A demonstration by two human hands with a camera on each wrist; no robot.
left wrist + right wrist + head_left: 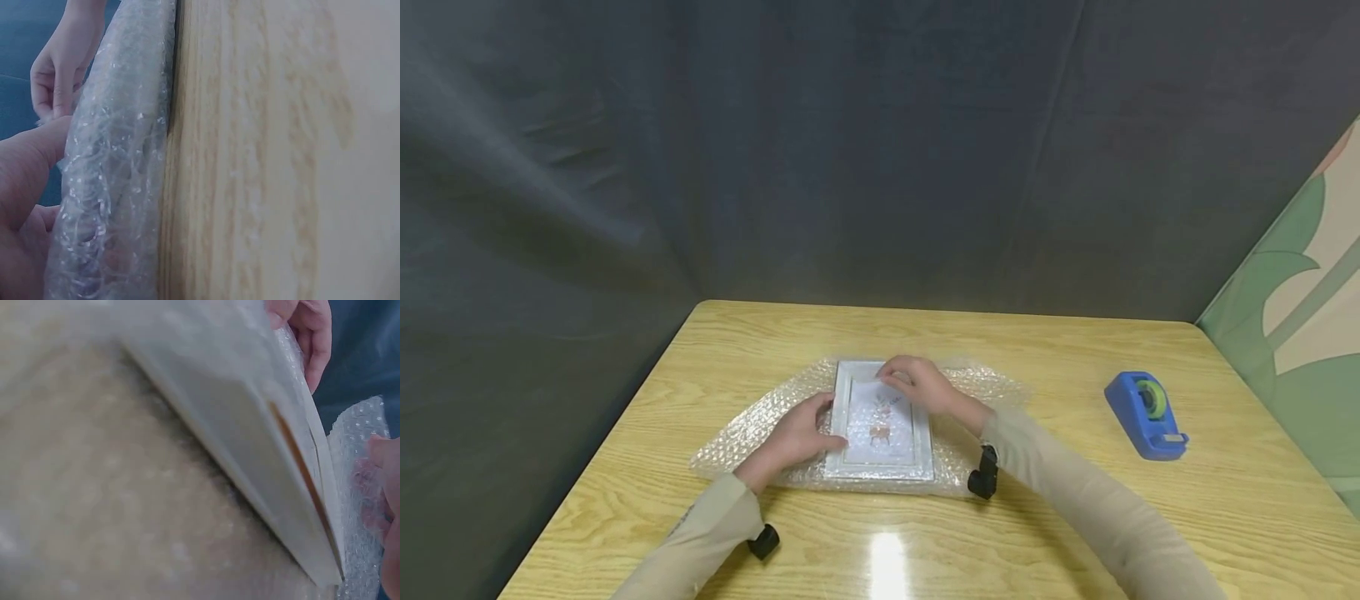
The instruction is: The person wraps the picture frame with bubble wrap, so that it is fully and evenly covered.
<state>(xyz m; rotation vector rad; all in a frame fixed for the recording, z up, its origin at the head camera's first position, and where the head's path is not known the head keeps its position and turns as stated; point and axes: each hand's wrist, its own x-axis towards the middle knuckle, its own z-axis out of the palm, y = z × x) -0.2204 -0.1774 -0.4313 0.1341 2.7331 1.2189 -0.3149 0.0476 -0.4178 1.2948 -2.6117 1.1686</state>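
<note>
A white picture frame (840,417) with a deer picture lies upright-facing on a sheet of bubble wrap (745,429), a clear layer of it also over the front. At the frame's left edge my left hand (797,433) grips it, thumb on the front and fingers along the side; the right wrist view shows these fingers (319,344) curled past the edge. Over the frame's top, my right hand (925,386) pinches bubble wrap between thumb and fingers. That wrap (356,425) hangs by the right hand (390,487) in the right wrist view.
To the right on the wooden table (1037,525) stands a blue tape dispenser (1138,417) with a green roll (1152,400). A dark curtain (880,150) hangs behind the table, and a leaf-patterned cloth (1315,317) borders its right side.
</note>
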